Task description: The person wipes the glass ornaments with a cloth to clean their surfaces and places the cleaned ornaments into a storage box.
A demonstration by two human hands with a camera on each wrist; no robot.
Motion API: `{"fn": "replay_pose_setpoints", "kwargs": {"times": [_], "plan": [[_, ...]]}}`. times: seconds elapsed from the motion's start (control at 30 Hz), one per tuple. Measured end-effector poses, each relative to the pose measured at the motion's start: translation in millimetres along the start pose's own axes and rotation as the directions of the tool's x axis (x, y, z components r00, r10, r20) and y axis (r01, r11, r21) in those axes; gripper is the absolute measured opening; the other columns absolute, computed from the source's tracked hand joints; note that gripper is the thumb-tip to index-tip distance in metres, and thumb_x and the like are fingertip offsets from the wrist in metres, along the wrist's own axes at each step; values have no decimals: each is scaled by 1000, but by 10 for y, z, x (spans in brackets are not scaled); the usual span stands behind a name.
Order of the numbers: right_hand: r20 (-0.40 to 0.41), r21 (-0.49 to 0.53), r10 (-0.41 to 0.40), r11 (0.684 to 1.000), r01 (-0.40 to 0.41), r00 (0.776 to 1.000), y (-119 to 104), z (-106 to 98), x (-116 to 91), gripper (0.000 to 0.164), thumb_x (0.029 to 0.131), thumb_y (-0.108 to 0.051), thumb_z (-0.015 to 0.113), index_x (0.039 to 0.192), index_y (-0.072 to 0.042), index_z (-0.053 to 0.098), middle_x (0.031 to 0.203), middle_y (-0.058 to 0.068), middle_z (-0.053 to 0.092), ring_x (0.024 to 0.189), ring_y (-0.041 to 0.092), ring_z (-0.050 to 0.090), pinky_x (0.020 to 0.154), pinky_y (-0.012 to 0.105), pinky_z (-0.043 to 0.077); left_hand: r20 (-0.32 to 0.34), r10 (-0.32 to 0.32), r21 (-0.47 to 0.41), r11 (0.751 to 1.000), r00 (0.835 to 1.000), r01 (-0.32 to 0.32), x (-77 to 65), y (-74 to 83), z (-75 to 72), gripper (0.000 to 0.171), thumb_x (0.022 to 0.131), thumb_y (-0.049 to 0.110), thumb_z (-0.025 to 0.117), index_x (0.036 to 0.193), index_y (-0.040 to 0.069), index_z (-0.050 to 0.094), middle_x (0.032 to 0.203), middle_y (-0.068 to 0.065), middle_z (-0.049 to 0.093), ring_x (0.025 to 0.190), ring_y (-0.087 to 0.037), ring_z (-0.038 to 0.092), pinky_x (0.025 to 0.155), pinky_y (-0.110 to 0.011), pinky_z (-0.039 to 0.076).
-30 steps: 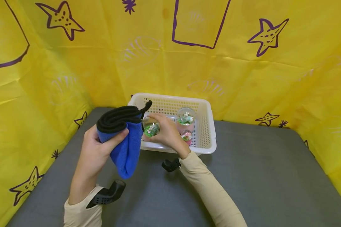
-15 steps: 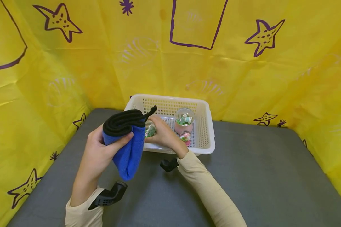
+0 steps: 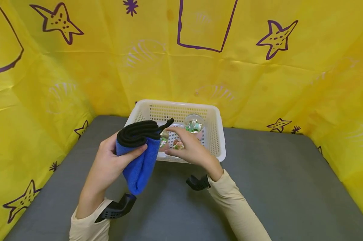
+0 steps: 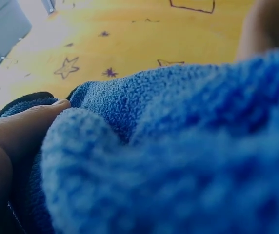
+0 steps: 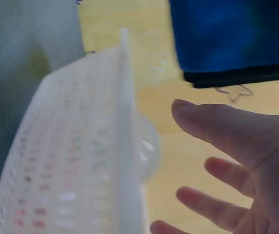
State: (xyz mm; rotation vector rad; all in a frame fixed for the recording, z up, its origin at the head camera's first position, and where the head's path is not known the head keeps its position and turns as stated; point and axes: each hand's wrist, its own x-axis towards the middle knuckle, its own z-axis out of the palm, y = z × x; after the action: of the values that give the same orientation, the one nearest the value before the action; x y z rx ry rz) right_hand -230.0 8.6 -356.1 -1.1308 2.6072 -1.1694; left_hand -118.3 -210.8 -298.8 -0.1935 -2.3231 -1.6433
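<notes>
My left hand [image 3: 110,162] grips a folded blue plush cloth [image 3: 140,164] with a black edge and a short black cord, held up in front of the basket. Fluffy blue fabric fills most of the left wrist view. My right hand [image 3: 193,147] is over the front rim of the white basket [image 3: 222,134], thumb and fingers spread with nothing between them. Past its fingertips, a snow globe [image 3: 164,141] stands at the left, partly hidden by the cloth. A small snow globe [image 3: 178,144] shows between thumb and fingers. Behind the hand is a large snow globe [image 3: 194,124] on a pink base.
The basket has slotted walls and stands on a grey table [image 3: 259,180] near its back edge. A yellow cloth backdrop [image 3: 244,77] with purple starfish drawings hangs behind and at both sides.
My right hand has let go of the left snow globe and drawn back to the right, its fingers opening. The left hand has shifted slightly right and down with the blue cloth.
</notes>
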Motion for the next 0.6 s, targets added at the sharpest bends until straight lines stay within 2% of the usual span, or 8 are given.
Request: {"fn": "replay_pose_setpoints", "kwargs": {"times": [0.1,0.23,0.37,0.47,0.57,0.6], "plan": [[-13,50,40,998,-39,999,17,-100,-155,67,88,-25,76,145,-9,45,146,9,50,132,25,49,112,46,41,43,6,0,1000,999,-6,5,-4,47,30,84,7,78,112,6,68,98,10,72,85,-10,70,75,-23,56],[-25,121,104,988,-101,994,90,-215,-379,63,88,-26,76,143,-13,47,141,6,53,128,25,51,109,49,42,118,16,19,1000,993,-18,12,-24,112,31,84,9,79,113,10,69,102,8,72,91,-11,68,78,-24,55],[-67,140,126,983,-116,990,177,-320,-603,60,89,-23,76,142,-15,48,142,5,54,129,25,53,108,52,42,216,39,4,999,976,-41,21,-39,184,34,85,10,78,117,16,69,109,2,71,96,-11,66,82,-24,55],[-120,122,119,987,-104,986,242,-420,-712,60,88,-21,76,141,-15,50,143,6,54,131,27,52,108,52,43,258,79,-10,997,963,-79,26,-48,284,37,85,9,78,119,18,68,112,1,71,98,-12,66,85,-24,54],[-158,107,111,990,-95,981,309,-544,-776,59,88,-18,76,141,-12,50,144,9,53,133,31,50,108,53,43,281,142,13,988,949,-152,16,-56,457,39,83,11,80,119,18,68,112,3,71,99,-10,65,87,-24,53],[-164,106,119,989,-103,979,332,-590,-797,59,88,-17,76,141,-12,50,144,9,52,133,32,49,108,53,43,294,170,26,982,941,-186,12,-62,529,40,82,13,81,120,19,68,113,3,71,101,-10,65,92,-25,52]]}}
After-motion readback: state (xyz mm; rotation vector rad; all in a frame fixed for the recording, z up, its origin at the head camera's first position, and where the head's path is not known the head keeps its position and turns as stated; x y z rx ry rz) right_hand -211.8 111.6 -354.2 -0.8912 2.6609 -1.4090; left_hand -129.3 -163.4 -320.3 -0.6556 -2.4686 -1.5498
